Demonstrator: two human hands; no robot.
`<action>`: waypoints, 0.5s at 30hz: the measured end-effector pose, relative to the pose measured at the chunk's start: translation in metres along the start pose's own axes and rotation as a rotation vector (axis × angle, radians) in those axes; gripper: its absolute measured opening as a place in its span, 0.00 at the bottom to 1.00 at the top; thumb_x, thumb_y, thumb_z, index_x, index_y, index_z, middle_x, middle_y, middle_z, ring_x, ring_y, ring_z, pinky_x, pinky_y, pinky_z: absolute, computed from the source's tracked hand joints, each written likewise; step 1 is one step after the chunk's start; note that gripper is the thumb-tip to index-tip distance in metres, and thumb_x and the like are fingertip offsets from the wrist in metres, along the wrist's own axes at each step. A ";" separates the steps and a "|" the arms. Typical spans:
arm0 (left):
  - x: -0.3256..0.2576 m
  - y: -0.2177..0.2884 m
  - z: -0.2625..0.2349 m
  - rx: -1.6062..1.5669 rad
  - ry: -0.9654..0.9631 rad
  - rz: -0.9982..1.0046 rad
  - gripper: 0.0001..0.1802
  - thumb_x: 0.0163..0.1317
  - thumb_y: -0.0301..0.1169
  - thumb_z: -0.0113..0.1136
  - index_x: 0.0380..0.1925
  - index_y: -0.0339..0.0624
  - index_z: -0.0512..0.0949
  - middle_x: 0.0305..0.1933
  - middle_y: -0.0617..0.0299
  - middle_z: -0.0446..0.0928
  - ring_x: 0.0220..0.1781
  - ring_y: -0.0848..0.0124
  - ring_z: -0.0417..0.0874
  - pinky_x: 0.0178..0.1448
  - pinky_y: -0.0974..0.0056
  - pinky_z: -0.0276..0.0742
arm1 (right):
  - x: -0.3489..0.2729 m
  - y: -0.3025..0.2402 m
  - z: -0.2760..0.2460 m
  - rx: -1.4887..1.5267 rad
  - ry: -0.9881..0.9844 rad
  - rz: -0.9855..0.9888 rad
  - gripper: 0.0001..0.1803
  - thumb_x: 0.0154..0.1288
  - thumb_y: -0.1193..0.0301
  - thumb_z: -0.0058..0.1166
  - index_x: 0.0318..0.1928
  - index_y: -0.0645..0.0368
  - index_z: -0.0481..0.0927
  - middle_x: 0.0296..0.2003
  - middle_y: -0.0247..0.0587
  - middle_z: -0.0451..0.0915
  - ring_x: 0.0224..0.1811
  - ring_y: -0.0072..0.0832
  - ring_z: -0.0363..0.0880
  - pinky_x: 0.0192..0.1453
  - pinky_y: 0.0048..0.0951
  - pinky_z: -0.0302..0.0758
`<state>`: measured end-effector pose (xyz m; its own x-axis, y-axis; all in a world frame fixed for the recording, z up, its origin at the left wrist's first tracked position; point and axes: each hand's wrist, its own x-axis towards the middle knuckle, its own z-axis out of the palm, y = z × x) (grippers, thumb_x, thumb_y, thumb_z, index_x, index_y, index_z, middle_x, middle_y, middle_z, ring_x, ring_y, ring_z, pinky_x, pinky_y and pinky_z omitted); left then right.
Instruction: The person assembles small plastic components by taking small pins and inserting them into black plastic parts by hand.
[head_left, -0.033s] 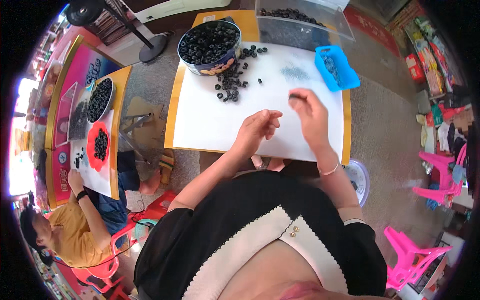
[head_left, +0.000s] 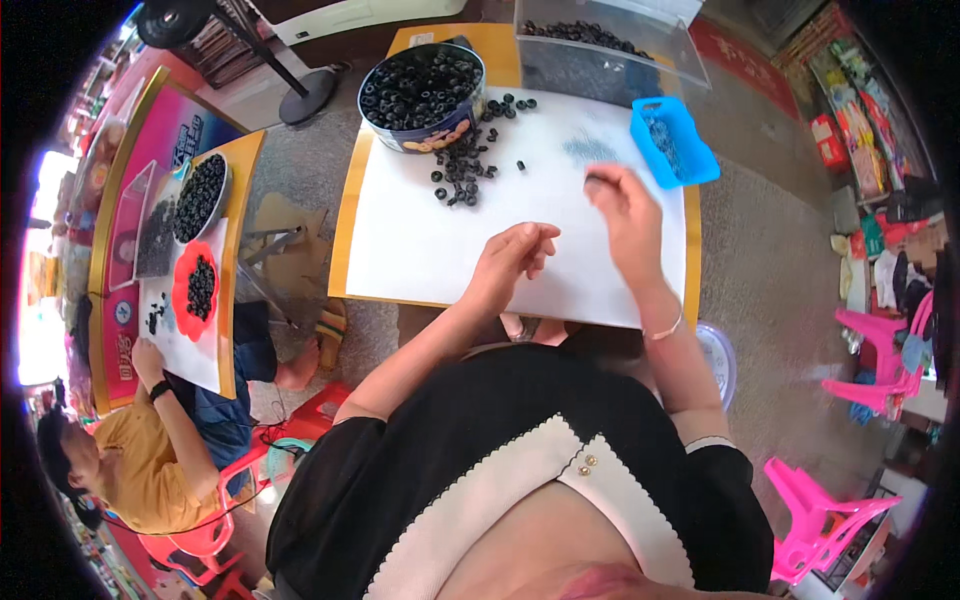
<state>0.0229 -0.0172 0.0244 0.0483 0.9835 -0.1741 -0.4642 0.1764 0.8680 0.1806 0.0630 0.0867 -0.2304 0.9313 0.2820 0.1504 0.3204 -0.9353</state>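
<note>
My right hand (head_left: 632, 222) is above the right part of a white sheet (head_left: 430, 260), thumb and fingers pinched on a small black piece (head_left: 594, 181). Just beyond its fingertips lies a patch of tiny grey-blue bits (head_left: 588, 149). My left hand (head_left: 510, 262) hovers nearer the middle, its fingers curled; whatever it may hold is hidden. Farther off to the left, loose black ring-shaped parts (head_left: 462, 168) spill beside a round tin (head_left: 397, 138) heaped with the same kind. One short black piece (head_left: 521, 165) lies apart from them.
A blue plastic tray (head_left: 706, 172) with small grey bits sits at the sheet's far right corner. Behind stands a clear box (head_left: 560, 76) with more black parts. At left a person in a yellow shirt (head_left: 160, 460) works at another table. Pink stools (head_left: 825, 520) stand at right.
My right hand has shifted slightly away from me, toward the patch of tiny bits, with the black piece still pinched. My left hand has hardly moved.
</note>
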 end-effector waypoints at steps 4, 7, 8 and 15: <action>0.006 -0.013 -0.014 0.195 0.059 0.082 0.20 0.72 0.41 0.46 0.43 0.33 0.78 0.31 0.66 0.73 0.30 0.79 0.68 0.34 0.74 0.67 | 0.108 -0.002 -0.008 -0.245 0.145 -0.299 0.10 0.61 0.72 0.56 0.43 0.60 0.80 0.36 0.41 0.81 0.37 0.28 0.79 0.44 0.26 0.74; 0.007 -0.016 -0.015 0.190 0.069 0.096 0.17 0.71 0.38 0.48 0.42 0.33 0.77 0.32 0.65 0.73 0.32 0.79 0.71 0.36 0.73 0.71 | 0.189 0.002 -0.013 -0.480 0.239 -0.441 0.11 0.62 0.68 0.55 0.44 0.57 0.80 0.38 0.45 0.81 0.39 0.38 0.80 0.47 0.34 0.74; 0.006 -0.015 -0.013 0.223 0.046 0.072 0.16 0.71 0.36 0.48 0.42 0.33 0.77 0.32 0.65 0.73 0.32 0.79 0.72 0.36 0.73 0.72 | 0.213 0.009 -0.019 -0.523 0.223 -0.485 0.12 0.61 0.67 0.55 0.44 0.57 0.80 0.38 0.45 0.81 0.39 0.40 0.80 0.47 0.36 0.74; 0.004 -0.010 -0.018 0.185 0.029 0.058 0.13 0.71 0.33 0.49 0.41 0.33 0.78 0.31 0.66 0.74 0.32 0.79 0.73 0.36 0.73 0.73 | 0.167 0.024 0.036 -0.507 -0.066 -0.595 0.10 0.57 0.71 0.57 0.40 0.58 0.81 0.34 0.41 0.78 0.38 0.41 0.77 0.48 0.37 0.72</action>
<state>0.0121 -0.0153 0.0067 -0.0002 0.9912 -0.1326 -0.2947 0.1266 0.9472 0.1111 0.2205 0.1032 -0.4639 0.5711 0.6772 0.4008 0.8170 -0.4145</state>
